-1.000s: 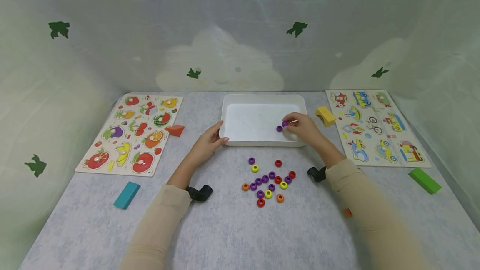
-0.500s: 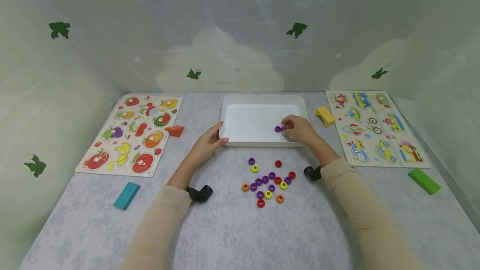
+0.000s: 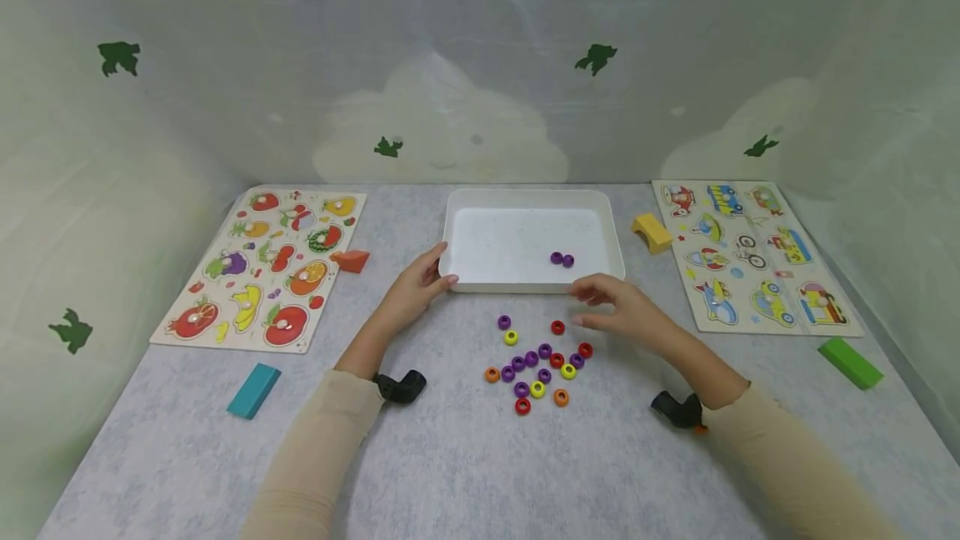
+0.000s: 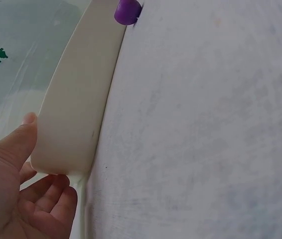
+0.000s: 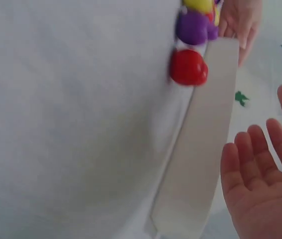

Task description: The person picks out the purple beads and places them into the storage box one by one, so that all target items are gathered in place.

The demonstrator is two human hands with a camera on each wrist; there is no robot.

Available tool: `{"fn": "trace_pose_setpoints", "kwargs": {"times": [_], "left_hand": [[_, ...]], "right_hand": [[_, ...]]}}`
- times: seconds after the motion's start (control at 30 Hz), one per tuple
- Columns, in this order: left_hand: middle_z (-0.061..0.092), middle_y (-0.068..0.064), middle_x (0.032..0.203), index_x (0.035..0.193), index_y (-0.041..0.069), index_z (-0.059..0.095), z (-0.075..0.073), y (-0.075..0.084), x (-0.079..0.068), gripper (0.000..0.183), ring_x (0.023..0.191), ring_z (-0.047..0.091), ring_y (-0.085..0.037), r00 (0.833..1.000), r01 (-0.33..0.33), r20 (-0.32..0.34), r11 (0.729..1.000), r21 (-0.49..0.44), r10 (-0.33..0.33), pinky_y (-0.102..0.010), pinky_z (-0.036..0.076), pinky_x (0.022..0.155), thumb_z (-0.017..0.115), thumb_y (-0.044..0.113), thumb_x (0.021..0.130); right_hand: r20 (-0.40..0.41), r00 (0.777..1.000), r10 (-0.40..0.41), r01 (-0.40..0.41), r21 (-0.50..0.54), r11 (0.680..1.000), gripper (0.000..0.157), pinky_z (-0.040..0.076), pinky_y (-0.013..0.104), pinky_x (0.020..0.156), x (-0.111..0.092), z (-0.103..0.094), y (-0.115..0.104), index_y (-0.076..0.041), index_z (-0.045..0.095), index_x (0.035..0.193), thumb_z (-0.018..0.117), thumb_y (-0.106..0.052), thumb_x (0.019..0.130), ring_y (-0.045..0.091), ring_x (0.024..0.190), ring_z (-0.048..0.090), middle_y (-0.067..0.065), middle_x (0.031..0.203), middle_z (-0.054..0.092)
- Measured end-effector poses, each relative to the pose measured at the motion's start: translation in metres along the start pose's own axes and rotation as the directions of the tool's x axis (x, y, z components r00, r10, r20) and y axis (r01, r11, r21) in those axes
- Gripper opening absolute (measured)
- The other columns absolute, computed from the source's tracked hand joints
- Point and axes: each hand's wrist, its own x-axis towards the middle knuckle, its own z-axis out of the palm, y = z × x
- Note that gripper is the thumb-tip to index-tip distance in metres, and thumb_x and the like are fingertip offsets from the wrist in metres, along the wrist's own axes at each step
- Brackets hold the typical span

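A shallow white tray [image 3: 495, 242] lies near the back of the table, with two purple beads [image 3: 567, 261] side by side in its right part. My left hand [image 3: 409, 290] holds the tray's front left corner; in the left wrist view the thumb [image 4: 20, 142] lies against the wall and the fingers bend around the end. Over the tray's front right edge hovers my right hand [image 3: 630, 313], its fingers loosely extended and nothing in them. Loose purple, red, yellow and orange beads [image 3: 531, 358] lie scattered in front of the tray. A red bead [image 5: 188, 67] shows large in the right wrist view.
A fruit puzzle board [image 3: 262, 273] lies on the left, a vehicle puzzle board [image 3: 750, 261] on the right. Around them are an orange block [image 3: 351, 261], a teal block [image 3: 254, 391], a yellow arch block [image 3: 652, 233] and a green block [image 3: 851, 362]. A pale curtain [image 3: 480, 40] hangs behind.
My right hand has set a purple bead beside the other in the tray, let go, and moved back toward the front edge. The left hand has stayed on the tray.
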Motion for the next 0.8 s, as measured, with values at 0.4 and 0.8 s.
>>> {"fn": "trace_pose_setpoints", "kwargs": {"times": [0.4, 0.8], "left_hand": [[0.018, -0.013, 0.134, 0.131, 0.003, 0.02, 0.0, 0.0, 0.0, 0.064, 0.12, 0.02, -0.017, 1.0, 0.007, 0.0, 1.0, 0.024, -0.007, -0.03, 0.023, 0.095, 0.055, 0.018, 0.079], [0.017, -0.014, 0.134, 0.131, 0.002, 0.02, 0.0, 0.0, -0.001, 0.064, 0.12, 0.019, -0.017, 1.0, 0.002, 0.002, 1.0, 0.018, -0.002, -0.03, 0.023, 0.096, 0.055, 0.016, 0.08]], "right_hand": [[0.201, 0.979, 0.026, -0.028, 0.007, 1.0, 0.03, 0.039, 0.031, 0.082, -0.029, 0.021, 0.016, -0.016, 0.056, 0.101, 0.064, -0.021, 0.072, 0.011, 0.094, 0.046, -0.006, 0.102, 0.052], [0.113, 0.988, 0.106, -0.102, -0.039, 0.994, 0.018, 0.044, 0.024, 0.071, -0.025, 0.022, 0.013, -0.019, 0.058, 0.094, 0.06, -0.022, 0.076, 0.007, 0.08, 0.051, -0.01, 0.088, 0.056]]}}
